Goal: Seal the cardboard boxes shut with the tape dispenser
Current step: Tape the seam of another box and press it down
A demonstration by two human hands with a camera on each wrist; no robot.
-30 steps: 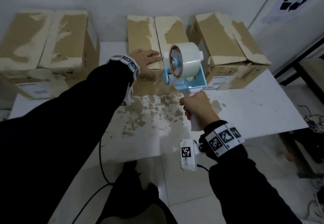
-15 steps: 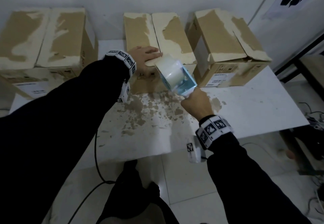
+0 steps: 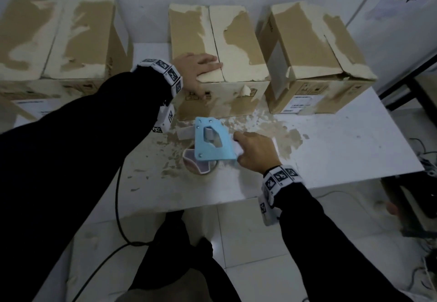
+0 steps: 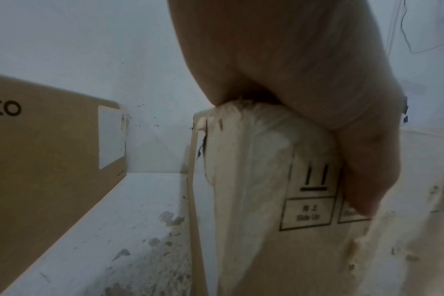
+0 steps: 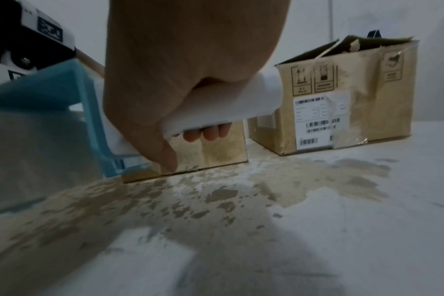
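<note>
Three worn cardboard boxes stand along the back of the white table (image 3: 343, 150). My left hand (image 3: 198, 67) rests flat on the front top edge of the middle box (image 3: 236, 41), fingers straight beside the seam between its closed flaps. In the left wrist view the left hand (image 4: 317, 84) lies over that middle box (image 4: 261, 190), thumb down its front face. My right hand (image 3: 253, 152) grips the white handle of the blue tape dispenser (image 3: 212, 141), which lies on its side on the table before the middle box, roll underneath. The right wrist view shows the right hand (image 5: 190, 80) curled round the handle (image 5: 228, 108).
The left box (image 3: 59, 39) has closed flaps. The right box (image 3: 314, 49) has torn, slightly raised flaps and a barcode label (image 5: 314, 120). The tabletop is scuffed brown before the boxes. A black cable (image 3: 118, 219) hangs below the table's front edge.
My right hand has brought the dispenser down from in front of the middle box onto the table, turning it on its side. My left hand stays on the middle box.
</note>
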